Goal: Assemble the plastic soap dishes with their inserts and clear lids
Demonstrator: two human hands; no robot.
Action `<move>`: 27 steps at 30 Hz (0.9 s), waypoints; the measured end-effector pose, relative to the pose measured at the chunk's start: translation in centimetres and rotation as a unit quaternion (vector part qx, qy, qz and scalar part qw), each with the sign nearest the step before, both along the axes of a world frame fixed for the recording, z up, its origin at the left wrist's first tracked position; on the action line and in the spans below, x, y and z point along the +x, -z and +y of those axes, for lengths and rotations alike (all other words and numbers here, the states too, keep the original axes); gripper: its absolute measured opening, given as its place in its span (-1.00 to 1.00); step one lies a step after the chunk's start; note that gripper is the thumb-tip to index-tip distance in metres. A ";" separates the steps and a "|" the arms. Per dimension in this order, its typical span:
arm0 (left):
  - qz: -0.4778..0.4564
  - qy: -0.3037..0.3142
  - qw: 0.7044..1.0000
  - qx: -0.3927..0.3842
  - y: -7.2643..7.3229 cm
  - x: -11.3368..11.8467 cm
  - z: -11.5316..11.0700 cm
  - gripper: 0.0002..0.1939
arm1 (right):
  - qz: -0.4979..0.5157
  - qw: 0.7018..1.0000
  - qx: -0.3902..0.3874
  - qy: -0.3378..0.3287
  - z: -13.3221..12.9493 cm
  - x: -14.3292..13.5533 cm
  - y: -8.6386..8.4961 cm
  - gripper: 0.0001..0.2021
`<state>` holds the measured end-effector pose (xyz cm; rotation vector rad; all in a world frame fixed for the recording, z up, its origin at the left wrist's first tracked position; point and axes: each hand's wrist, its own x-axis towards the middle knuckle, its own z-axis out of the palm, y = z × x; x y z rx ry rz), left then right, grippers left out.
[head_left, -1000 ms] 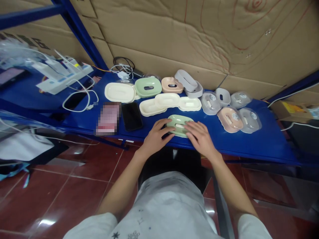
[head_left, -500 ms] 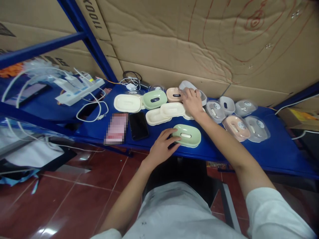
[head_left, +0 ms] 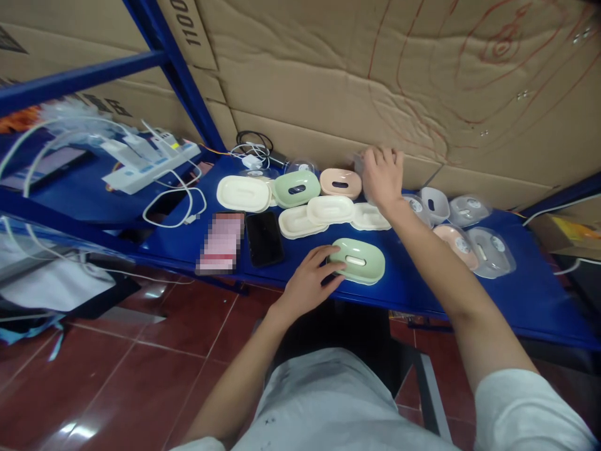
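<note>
The left hand [head_left: 310, 282] has its fingers spread on the left rim of the front green dish [head_left: 370, 260], near the edge of the blue shelf [head_left: 539, 294]; cream trays [head_left: 331, 210] lie behind it, a black phone [head_left: 264, 238] to the left; the right hand [head_left: 384, 178] covers grey dishes [head_left: 359, 164] beside a peach dish [head_left: 340, 176], whether pinching I cannot tell, its forearm [head_left: 434, 260] partly hiding lidded boxes [head_left: 494, 252]

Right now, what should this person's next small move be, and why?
Probably close the right hand around the grey piece at the back and lift it slightly: that hand already lies over it, mostly hiding it, so its grip is unclear, while the left hand touches the left end of the front green dish.
</note>
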<state>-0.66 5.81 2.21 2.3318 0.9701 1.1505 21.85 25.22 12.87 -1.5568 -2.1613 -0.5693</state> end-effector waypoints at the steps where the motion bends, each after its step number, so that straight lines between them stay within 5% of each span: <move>1: -0.004 0.004 1.000 -0.002 0.0 -0.1 0.1 -0.81 | 0.011 1.000 0.001 -0.011 -1.0 0.1 0.0 -0.52; 5: -0.027 0.015 0.999 -0.017 0.0 -0.6 0.3 -0.78 | 0.051 0.996 -0.022 -0.069 -7.9 1.1 1.6 -0.50; 12: -0.049 0.002 0.993 -0.109 -0.2 -0.8 0.2 -0.22 | 0.183 0.971 -0.072 -0.136 -20.2 2.7 5.9 -0.61; 17: -0.027 0.010 0.994 -0.102 -0.4 -0.4 0.0 -0.30 | 0.170 0.958 -0.143 -0.180 -22.2 2.2 7.1 -0.68; 27: 0.000 0.014 0.996 -0.088 -0.4 -0.3 -0.2 -0.41 | 0.000 0.979 -0.072 -0.191 -23.5 1.9 8.7 -0.53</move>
